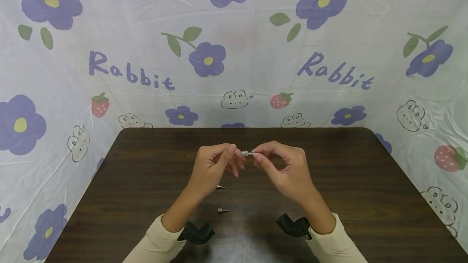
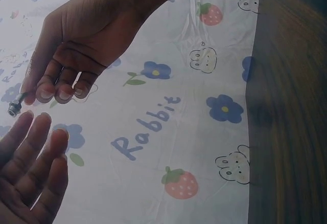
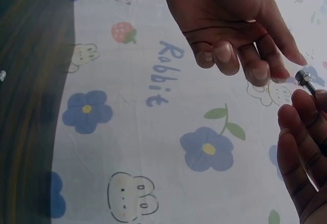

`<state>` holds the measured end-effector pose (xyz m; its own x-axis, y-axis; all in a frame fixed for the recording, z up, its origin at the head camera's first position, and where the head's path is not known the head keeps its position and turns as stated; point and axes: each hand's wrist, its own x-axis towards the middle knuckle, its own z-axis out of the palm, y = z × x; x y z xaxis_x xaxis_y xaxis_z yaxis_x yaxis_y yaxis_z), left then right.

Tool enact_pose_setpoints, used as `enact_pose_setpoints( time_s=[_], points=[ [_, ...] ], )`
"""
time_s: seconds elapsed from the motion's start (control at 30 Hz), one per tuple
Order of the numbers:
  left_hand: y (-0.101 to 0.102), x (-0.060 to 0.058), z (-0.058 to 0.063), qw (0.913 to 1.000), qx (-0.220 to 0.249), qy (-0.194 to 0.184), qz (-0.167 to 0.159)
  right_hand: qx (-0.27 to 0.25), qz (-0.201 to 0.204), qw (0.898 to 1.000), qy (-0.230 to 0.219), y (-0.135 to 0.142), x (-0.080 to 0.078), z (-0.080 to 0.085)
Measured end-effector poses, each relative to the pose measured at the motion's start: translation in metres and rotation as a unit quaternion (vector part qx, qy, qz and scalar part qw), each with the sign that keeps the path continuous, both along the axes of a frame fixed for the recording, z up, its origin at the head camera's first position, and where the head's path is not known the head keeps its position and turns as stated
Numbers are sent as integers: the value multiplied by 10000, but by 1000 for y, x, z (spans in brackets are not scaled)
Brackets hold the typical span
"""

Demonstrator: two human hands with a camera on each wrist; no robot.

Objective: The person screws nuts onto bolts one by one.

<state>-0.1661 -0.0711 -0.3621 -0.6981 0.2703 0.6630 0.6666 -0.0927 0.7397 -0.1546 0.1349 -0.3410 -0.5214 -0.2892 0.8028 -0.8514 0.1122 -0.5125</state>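
Note:
Between the two hands is a small metal bolt (image 1: 245,153), its thick end toward the left and its shank toward the right. My right hand (image 1: 287,169) pinches the shank between thumb and forefinger. My left hand (image 1: 215,163) is at the thick end, its fingers loosely bent beside it. In the right wrist view the bolt (image 3: 303,79) shows a collar below its head, just under a left fingertip. The left wrist view shows the bolt head (image 2: 14,109) close above the left fingers (image 2: 38,137), seemingly apart from them.
Another bolt (image 1: 223,210) lies on the dark wooden table (image 1: 347,173) between the forearms. One more bolt (image 1: 220,187) is partly covered by the left wrist. Black wrist devices (image 1: 197,232) are on both arms. A printed white cloth (image 1: 252,52) hangs behind the table.

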Motion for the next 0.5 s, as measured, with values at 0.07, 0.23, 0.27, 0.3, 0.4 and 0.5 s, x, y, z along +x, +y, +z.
enact_pose_setpoints(
  time_s=[0.07,0.23,0.27,0.3,0.4,0.5],
  points=[
    [-1,0,0,10000,33,0,-2,2,-20,10000,-23,0,0,0],
    [-1,1,2,9993,23,334,156,54,-76,9998,-179,0,0,1],
    [-1,1,2,9990,20,414,185,51,-72,9998,-179,0,0,1],
    [-1,1,3,9986,17,482,220,52,-68,9998,-182,0,0,1],
    [-1,2,4,9983,61,510,266,40,-46,9999,-133,0,0,1],
    [-1,2,4,9988,151,383,267,35,-2,9999,-98,-1,-1,0]
  ],
)
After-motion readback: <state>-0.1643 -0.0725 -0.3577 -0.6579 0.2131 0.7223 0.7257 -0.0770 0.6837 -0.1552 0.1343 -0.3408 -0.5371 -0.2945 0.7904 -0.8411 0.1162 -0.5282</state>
